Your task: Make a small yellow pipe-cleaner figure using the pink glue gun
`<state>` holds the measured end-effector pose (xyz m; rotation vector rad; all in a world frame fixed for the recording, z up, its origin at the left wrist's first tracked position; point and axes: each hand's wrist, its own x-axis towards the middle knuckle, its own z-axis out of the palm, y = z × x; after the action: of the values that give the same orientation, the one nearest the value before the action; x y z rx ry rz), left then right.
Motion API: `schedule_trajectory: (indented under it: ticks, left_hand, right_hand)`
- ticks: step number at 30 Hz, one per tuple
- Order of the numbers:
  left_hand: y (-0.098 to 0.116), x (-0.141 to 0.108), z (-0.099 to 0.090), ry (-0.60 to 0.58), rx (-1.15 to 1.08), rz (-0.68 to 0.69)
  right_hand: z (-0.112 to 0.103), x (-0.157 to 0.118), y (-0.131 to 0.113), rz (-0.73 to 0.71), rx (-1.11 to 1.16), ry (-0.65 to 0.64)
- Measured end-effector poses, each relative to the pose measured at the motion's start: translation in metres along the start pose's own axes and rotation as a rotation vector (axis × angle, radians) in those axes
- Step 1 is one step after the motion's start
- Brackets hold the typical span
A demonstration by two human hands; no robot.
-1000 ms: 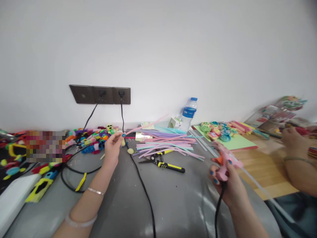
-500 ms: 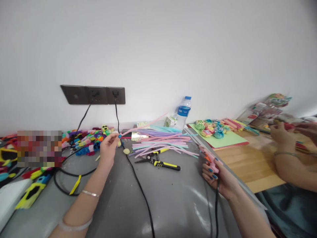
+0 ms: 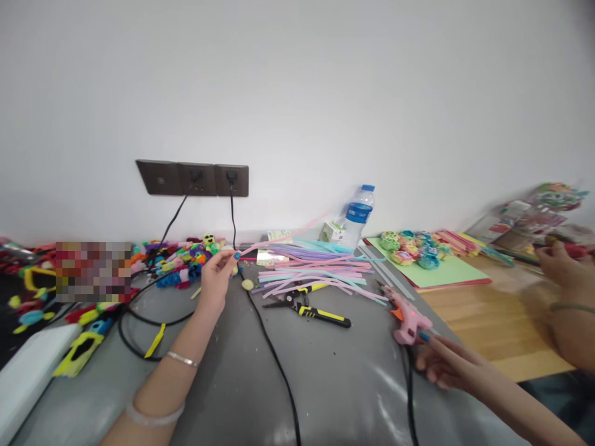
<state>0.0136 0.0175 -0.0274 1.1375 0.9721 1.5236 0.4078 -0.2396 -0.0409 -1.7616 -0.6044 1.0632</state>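
Observation:
Between thumb and fingers, my left hand (image 3: 217,279) pinches a long pink strip (image 3: 279,241) that slants up to the right. The pink glue gun (image 3: 409,319) rests at the right side of the grey table, its nozzle toward the pile of strips. Beside its rear end is my right hand (image 3: 446,359), fingers apart, with the index fingertip at the gun's back. Pastel strips (image 3: 316,266) lie in a pile in the middle. Just in front of them are yellow-and-black pliers (image 3: 320,314).
A water bottle (image 3: 359,214) and small box (image 3: 331,232) stand by the wall. Paper flowers lie on green paper (image 3: 450,271). Colourful fuzzy pieces (image 3: 179,263) and black cables (image 3: 274,353) are at left. Another person's hands (image 3: 564,269) work at far right.
My right hand has let go of the glue gun and drawn back to the right, leaving the gun on the table. My left hand keeps its pinch on the strip. The view has shifted slightly left.

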Motion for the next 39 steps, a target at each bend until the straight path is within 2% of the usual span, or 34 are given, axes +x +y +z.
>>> schedule_trajectory:
  ticks: [3,4,6,8,12,16,19,23,30,39]
  left_hand:
    - [0.000,-0.001,0.000,0.013,-0.012,-0.019]
    - [0.000,-0.001,0.001,0.018,-0.011,-0.029]
    - [0.000,-0.001,0.001,0.018,-0.009,-0.047]
    - [0.000,-0.002,0.001,0.015,-0.022,-0.070]
    - [0.003,-0.003,0.003,0.018,-0.093,-0.162]
    - [0.005,-0.005,0.005,0.002,-0.168,-0.259]
    - [0.007,-0.007,0.007,-0.032,-0.174,-0.312]
    - [0.008,-0.007,0.008,-0.017,-0.164,-0.361]
    - [0.007,-0.004,0.006,0.035,-0.228,-0.360]
    - [0.006,-0.004,0.005,0.043,-0.236,-0.311]
  right_hand:
    - [-0.001,-0.007,-0.011,-0.012,-0.191,0.068]
    - [0.005,-0.011,-0.020,-0.027,-0.245,0.037]
    - [0.031,-0.021,-0.044,-0.162,-0.327,-0.064]
    - [0.071,-0.028,-0.069,-0.314,-0.388,-0.232]
    - [0.169,-0.015,-0.103,-0.453,-0.240,-0.540]
    - [0.253,0.028,-0.119,-0.512,0.039,-0.620]
    - [0.291,0.057,-0.126,-0.492,0.338,-0.696]
    - [0.310,0.076,-0.126,-0.513,0.508,-0.719]
    - [0.311,0.085,-0.110,-0.555,0.529,-0.666]
    - [0.311,0.077,-0.109,-0.576,0.458,-0.675]
